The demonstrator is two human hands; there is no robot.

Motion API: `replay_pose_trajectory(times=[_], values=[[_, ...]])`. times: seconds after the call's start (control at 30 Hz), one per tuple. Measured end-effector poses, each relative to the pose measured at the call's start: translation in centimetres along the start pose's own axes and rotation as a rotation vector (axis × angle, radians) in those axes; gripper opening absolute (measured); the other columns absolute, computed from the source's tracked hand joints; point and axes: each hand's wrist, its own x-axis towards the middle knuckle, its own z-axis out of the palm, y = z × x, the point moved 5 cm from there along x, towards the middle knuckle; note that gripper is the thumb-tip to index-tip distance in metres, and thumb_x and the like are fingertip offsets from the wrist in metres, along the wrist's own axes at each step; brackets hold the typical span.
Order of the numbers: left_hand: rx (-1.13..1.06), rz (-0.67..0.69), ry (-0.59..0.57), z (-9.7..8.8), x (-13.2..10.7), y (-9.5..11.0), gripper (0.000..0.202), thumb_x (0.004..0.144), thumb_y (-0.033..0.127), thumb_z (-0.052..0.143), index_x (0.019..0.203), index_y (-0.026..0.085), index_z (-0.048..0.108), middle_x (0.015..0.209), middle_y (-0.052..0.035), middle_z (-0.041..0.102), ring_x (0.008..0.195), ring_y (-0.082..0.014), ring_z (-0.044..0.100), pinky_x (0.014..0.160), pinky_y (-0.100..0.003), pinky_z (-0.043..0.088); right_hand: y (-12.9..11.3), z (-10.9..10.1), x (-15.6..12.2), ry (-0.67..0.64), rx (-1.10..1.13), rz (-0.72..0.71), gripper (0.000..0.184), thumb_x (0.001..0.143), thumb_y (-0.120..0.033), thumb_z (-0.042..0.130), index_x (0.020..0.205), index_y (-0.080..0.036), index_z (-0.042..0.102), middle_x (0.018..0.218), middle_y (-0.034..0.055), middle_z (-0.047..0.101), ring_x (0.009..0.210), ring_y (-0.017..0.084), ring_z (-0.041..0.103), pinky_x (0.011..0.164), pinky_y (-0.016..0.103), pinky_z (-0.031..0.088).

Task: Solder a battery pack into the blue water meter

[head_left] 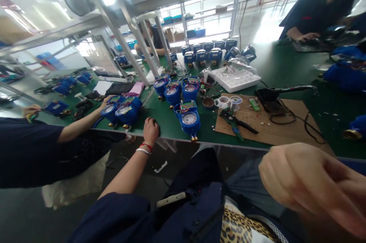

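Note:
My left hand [150,130] rests on the front edge of the green table [286,67]. Its fingers are curled, with a ring and wrist bands showing, and a small dark thing I cannot make out sits at the fingertips. Just right of it lies a blue water meter [189,119] with a brass fitting. My right hand [311,184] is raised close to the camera at the lower right, large and blurred; its fingers seem bunched together. It hangs above my lap, apart from the table.
A co-worker's arm [82,123] reaches from the left to two blue meters [122,110]. More meters [173,90] stand mid-table. A cardboard sheet [274,121] carries pliers [234,121] and wire spools [230,101]. A white tray [236,77] lies behind. Other people sit at the back and far right.

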Motion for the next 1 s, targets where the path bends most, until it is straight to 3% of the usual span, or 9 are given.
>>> replay_pose_trajectory(times=[0.1,0.17,0.23,0.33,0.43,0.57,0.67,0.83,1.0], values=[[0.005,-0.018,0.014,-0.1,-0.2,0.0,0.027,0.089,0.019,0.047,0.111,0.014,0.063,0.132,-0.0166,0.054,0.124,-0.0284,0.053,0.108,-0.045,0.040,0.1,-3.1,4.2,-0.025,0.108,-0.030,0.014,0.088,-0.033,0.061,0.081,-0.023,0.066,0.048,-0.0067,0.028,0.038,0.005,0.019,0.039,0.020,0.018],[0.014,-0.030,0.023,-0.2,-0.2,0.2,0.029,0.088,0.018,0.045,0.110,0.015,0.063,0.131,-0.0164,0.055,0.121,-0.0287,0.055,0.107,-0.044,0.042,1.5,-6.5,7.0,0.159,-0.086,0.068,0.012,0.089,-0.032,0.060,0.089,-0.021,0.065,0.052,-0.0063,0.032,0.043,0.005,0.024,0.041,0.018,0.019],[0.027,-0.045,0.027,-0.3,-0.2,0.3,0.029,0.087,0.019,0.044,0.109,0.015,0.064,0.130,-0.0159,0.056,0.116,-0.0285,0.058,0.104,-0.044,0.044,3.3,-10.3,9.6,0.394,-0.392,0.175,0.016,0.088,-0.033,0.060,0.095,-0.020,0.063,0.059,-0.0040,0.042,0.050,0.007,0.035,0.046,0.019,0.029],[0.044,-0.069,0.020,-0.5,-0.2,0.5,0.029,0.087,0.019,0.044,0.108,0.016,0.064,0.130,-0.0148,0.056,0.114,-0.0281,0.059,0.101,-0.043,0.046,6.2,-14.4,13.3,0.589,-0.689,0.240,0.029,0.085,-0.042,0.061,0.105,-0.020,0.061,0.084,0.0031,0.060,0.074,0.015,0.056,0.069,0.028,0.049],[0.054,-0.081,0.001,-0.7,0.0,0.9,0.030,0.087,0.018,0.045,0.110,0.018,0.064,0.132,-0.0136,0.056,0.119,-0.0278,0.057,0.102,-0.042,0.046,8.8,-16.5,16.6,0.658,-0.701,0.223,0.044,0.084,-0.051,0.058,0.115,-0.020,0.057,0.119,0.0110,0.061,0.106,0.024,0.059,0.096,0.041,0.048],[0.058,-0.068,-0.034,-0.9,0.2,1.3,0.029,0.088,0.018,0.047,0.112,0.018,0.064,0.135,-0.0138,0.054,0.122,-0.0282,0.055,0.104,-0.042,0.045,11.8,-17.0,18.8,0.636,-0.585,0.305,0.070,0.084,-0.060,0.057,0.141,-0.022,0.042,0.149,0.0108,0.041,0.136,0.026,0.041,0.115,0.045,0.035],[0.053,-0.042,-0.056,-0.9,0.3,1.3,0.029,0.090,0.019,0.048,0.113,0.018,0.064,0.137,-0.0136,0.054,0.125,-0.0288,0.053,0.106,-0.043,0.044,13.9,-16.3,19.1,0.587,-0.441,0.393,0.095,0.078,-0.061,0.067,0.153,-0.024,0.021,0.157,0.0085,0.028,0.141,0.026,0.034,0.118,0.045,0.030],[0.035,0.003,-0.112,-0.8,0.3,1.3,0.027,0.091,0.020,0.049,0.113,0.019,0.065,0.137,-0.0113,0.055,0.125,-0.0272,0.054,0.105,-0.041,0.044,15.7,-14.4,19.1,0.633,-0.216,0.430,0.097,0.078,-0.055,0.070,0.154,-0.029,0.016,0.156,0.0064,0.031,0.139,0.025,0.039,0.116,0.044,0.034],[-0.002,0.042,-0.170,-0.5,0.4,1.7,0.027,0.091,0.019,0.049,0.113,0.020,0.065,0.137,-0.0106,0.055,0.126,-0.0262,0.053,0.106,-0.041,0.043,15.9,-13.5,19.3,0.718,-0.145,0.436,0.104,0.075,-0.057,0.072,0.155,-0.023,0.014,0.157,0.0114,0.029,0.141,0.029,0.036,0.113,0.044,0.038]])
